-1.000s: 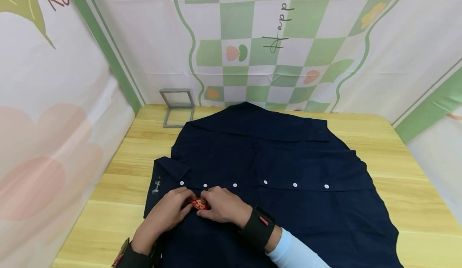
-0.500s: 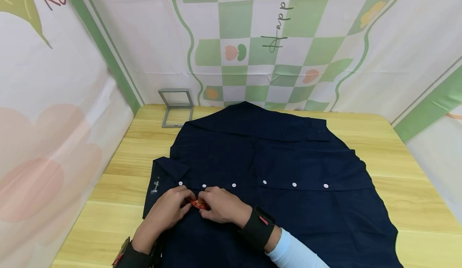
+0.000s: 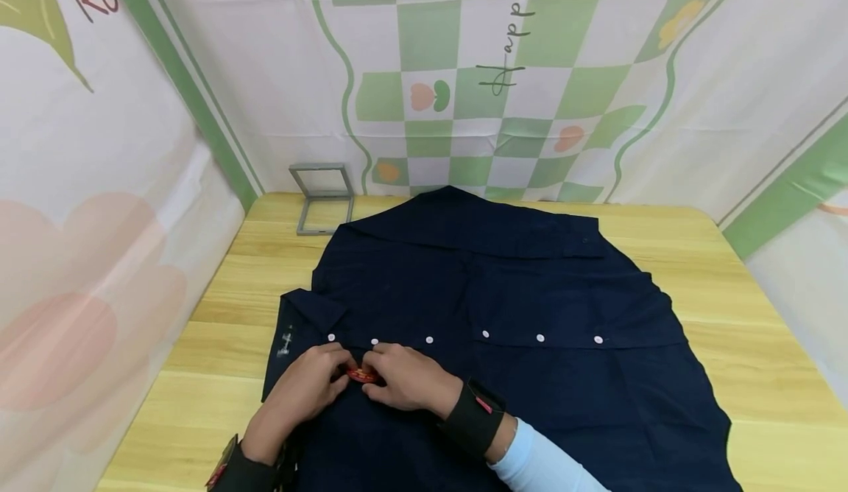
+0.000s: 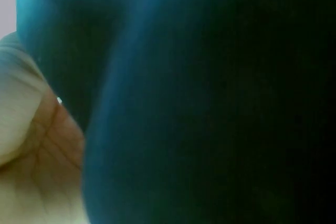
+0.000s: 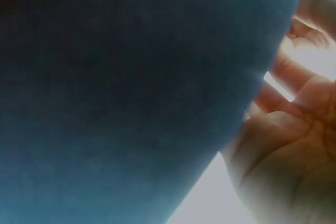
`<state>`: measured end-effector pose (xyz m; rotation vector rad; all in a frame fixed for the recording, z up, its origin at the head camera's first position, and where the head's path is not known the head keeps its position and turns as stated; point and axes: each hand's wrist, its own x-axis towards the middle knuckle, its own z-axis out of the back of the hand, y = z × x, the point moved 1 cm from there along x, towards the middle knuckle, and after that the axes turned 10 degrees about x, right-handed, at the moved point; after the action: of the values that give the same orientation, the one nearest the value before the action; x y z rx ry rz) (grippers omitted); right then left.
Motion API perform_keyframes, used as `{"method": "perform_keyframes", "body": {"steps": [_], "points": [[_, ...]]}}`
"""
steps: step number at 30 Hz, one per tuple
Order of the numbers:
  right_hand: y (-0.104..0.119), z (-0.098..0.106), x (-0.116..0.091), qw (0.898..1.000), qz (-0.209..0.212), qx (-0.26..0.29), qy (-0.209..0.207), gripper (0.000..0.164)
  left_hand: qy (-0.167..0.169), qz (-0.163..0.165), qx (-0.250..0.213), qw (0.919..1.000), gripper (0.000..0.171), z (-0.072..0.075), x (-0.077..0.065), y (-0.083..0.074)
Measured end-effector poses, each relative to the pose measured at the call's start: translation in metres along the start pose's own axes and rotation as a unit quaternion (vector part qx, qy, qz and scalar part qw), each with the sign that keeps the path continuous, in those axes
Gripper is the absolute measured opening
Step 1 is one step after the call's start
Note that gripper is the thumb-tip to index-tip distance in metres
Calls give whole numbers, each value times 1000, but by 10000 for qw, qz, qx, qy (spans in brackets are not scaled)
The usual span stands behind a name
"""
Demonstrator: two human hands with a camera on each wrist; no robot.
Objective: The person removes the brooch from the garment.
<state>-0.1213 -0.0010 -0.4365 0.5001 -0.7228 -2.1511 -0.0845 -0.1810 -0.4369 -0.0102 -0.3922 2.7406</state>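
A dark navy button-up shirt (image 3: 556, 293) lies spread over the table, a row of white buttons across it. On its left part, just below the buttons, my left hand (image 3: 316, 381) and right hand (image 3: 409, 375) pinch a small red patch with a yellow pattern (image 3: 361, 375) from both sides. Fingers hide the patch's ends. Dark, blurred cloth (image 4: 184, 103) fills most of the left wrist view, beside the palm. Similar cloth (image 5: 131, 87) covers much of the right wrist view, next to curled fingers; the patch shows in neither.
A grey folding frame (image 3: 324, 199) stands open at the table's back left. Wood tabletop (image 3: 225, 286) shows around the shirt. Printed fabric walls (image 3: 278, 50) rise at the back and both sides.
The red patch has tilted, so its yellow-patterned face shows less and it looks narrower. Both hands keep their grip in nearly the same place.
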Motion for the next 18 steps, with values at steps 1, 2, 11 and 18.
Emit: {"method": "perform_keyframes", "body": {"steps": [1, 2, 11, 18], "points": [[0, 0, 0, 10000, -1, 3, -8, 12, 25, 38, -40, 10000, 15, 0, 0, 0], [0, 0, -1, 10000, -5, 9, -20, 13, 51, 80, -85, 9999, 14, 0, 0, 0], [-1, 0, -1, 9998, -118, 177, -37, 15, 249, 195, -350, 9989, 16, 1, -1, 2], [-4, -2, 0, 9996, -156, 248, -16, 16, 328, 250, -467, 9981, 15, 0, -3, 3]]}}
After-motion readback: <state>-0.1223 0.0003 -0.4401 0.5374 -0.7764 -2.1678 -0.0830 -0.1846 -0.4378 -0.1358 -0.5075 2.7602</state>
